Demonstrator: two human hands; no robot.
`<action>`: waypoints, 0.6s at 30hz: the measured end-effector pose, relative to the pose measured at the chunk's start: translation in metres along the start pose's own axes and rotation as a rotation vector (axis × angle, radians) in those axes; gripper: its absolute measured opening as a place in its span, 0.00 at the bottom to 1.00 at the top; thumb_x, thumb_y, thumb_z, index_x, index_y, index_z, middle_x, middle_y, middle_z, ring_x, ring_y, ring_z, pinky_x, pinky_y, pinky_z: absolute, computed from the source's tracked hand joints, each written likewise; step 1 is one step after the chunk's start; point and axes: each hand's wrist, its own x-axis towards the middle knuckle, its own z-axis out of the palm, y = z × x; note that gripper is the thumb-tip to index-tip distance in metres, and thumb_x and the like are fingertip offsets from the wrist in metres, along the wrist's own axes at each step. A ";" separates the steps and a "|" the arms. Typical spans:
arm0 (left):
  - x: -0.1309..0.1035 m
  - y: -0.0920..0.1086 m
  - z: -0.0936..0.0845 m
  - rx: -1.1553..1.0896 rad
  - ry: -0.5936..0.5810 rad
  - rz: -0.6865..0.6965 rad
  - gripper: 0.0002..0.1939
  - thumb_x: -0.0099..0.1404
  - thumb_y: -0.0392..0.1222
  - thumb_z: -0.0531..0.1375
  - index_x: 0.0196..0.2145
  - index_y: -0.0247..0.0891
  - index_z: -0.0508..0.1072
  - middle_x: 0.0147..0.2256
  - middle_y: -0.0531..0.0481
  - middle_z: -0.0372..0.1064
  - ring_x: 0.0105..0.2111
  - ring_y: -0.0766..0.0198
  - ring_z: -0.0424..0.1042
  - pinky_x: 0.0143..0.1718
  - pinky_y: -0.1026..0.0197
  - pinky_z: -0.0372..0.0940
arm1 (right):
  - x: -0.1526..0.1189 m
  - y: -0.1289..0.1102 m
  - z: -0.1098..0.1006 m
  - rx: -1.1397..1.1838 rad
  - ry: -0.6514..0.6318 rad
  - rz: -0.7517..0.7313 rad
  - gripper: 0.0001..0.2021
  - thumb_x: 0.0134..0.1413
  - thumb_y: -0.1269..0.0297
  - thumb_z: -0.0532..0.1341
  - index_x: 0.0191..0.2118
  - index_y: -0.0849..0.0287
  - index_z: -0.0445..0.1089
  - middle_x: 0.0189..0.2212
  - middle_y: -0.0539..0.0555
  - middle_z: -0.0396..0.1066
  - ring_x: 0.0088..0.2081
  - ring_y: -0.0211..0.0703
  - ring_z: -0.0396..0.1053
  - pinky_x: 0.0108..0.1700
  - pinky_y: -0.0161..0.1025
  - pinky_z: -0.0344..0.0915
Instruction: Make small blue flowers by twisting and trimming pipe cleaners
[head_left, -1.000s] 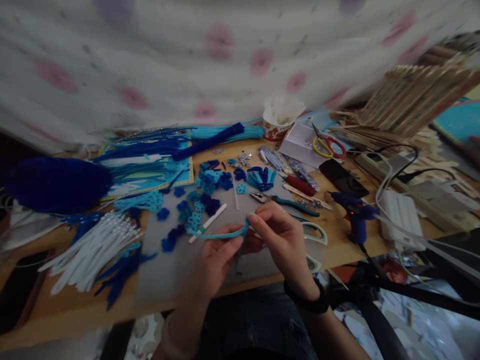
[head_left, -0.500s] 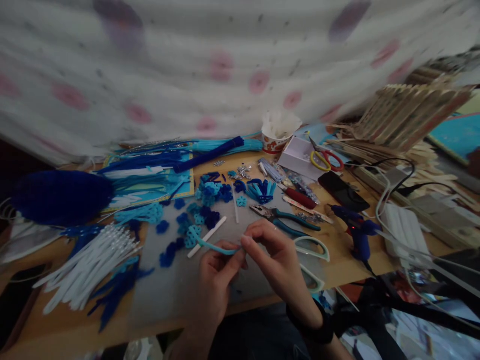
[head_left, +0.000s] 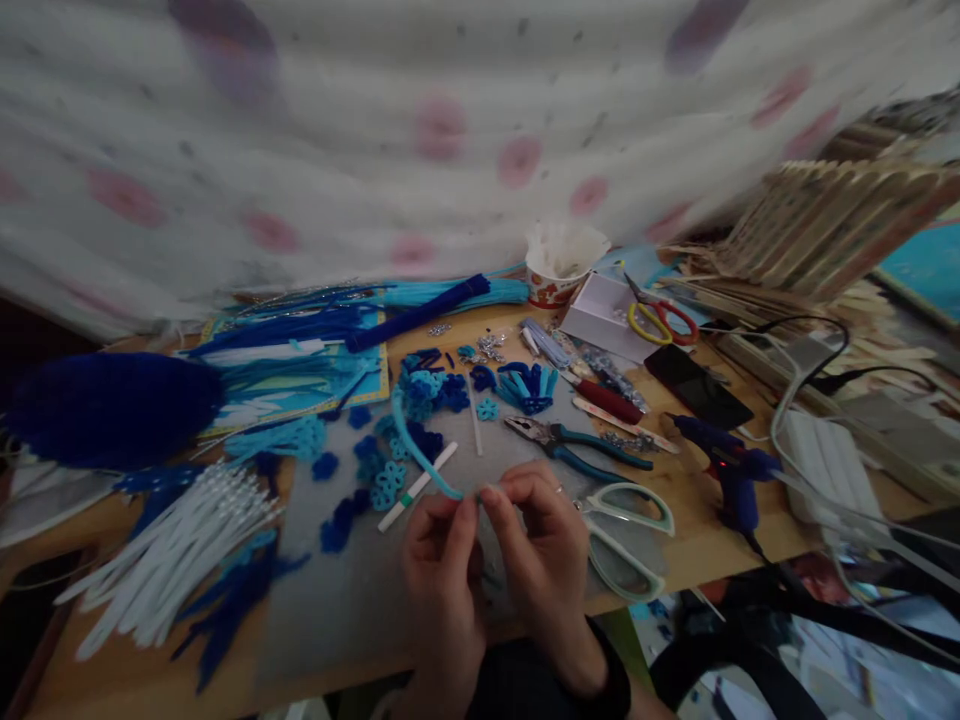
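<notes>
Both hands meet low in the middle, over the grey mat [head_left: 315,600]. A light blue pipe cleaner [head_left: 415,447] rises from them and curves up to the left. My left hand [head_left: 444,565] pinches it near its lower end between thumb and fingers. Touching the left fingertips, my right hand [head_left: 541,545] is closed in a pinch at that same end; the tip itself is hidden by the fingers. Looped light blue pipe-cleaner flowers [head_left: 388,484] and a white pen [head_left: 417,487] with a green band lie just left. White-handled scissors [head_left: 626,565] rest beside my right hand.
Pliers [head_left: 577,447] and a blue glue gun [head_left: 724,465] with a red light lie right, near a phone [head_left: 697,385]. White stems [head_left: 176,560] and a dark blue bundle [head_left: 112,405] occupy the left. A paper cup [head_left: 555,285] stands behind. Cables [head_left: 787,390] run along the right.
The pipe cleaner's free end has swung from the left to upward and away. My hands have turned more upright and sit slightly lower, with fingertips still together.
</notes>
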 end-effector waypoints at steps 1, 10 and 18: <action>-0.001 -0.002 0.002 -0.007 0.024 -0.002 0.24 0.43 0.53 0.78 0.21 0.38 0.68 0.14 0.63 0.57 0.14 0.77 0.53 0.14 0.73 0.50 | -0.002 0.000 0.002 0.016 0.018 0.023 0.10 0.59 0.71 0.65 0.27 0.56 0.68 0.26 0.47 0.67 0.30 0.38 0.66 0.33 0.34 0.62; 0.003 0.001 0.013 -0.170 -0.053 -0.034 0.22 0.47 0.50 0.77 0.21 0.38 0.68 0.14 0.62 0.61 0.13 0.77 0.53 0.14 0.74 0.53 | 0.017 0.006 -0.001 0.273 -0.138 0.358 0.20 0.68 0.53 0.58 0.28 0.56 0.75 0.26 0.50 0.70 0.28 0.38 0.65 0.32 0.35 0.63; 0.010 0.000 0.010 -0.054 -0.077 -0.015 0.19 0.45 0.50 0.77 0.25 0.37 0.75 0.18 0.59 0.68 0.15 0.76 0.59 0.16 0.73 0.55 | 0.032 0.004 -0.013 0.185 -0.287 0.189 0.05 0.59 0.66 0.66 0.32 0.55 0.78 0.33 0.50 0.73 0.36 0.40 0.70 0.38 0.36 0.65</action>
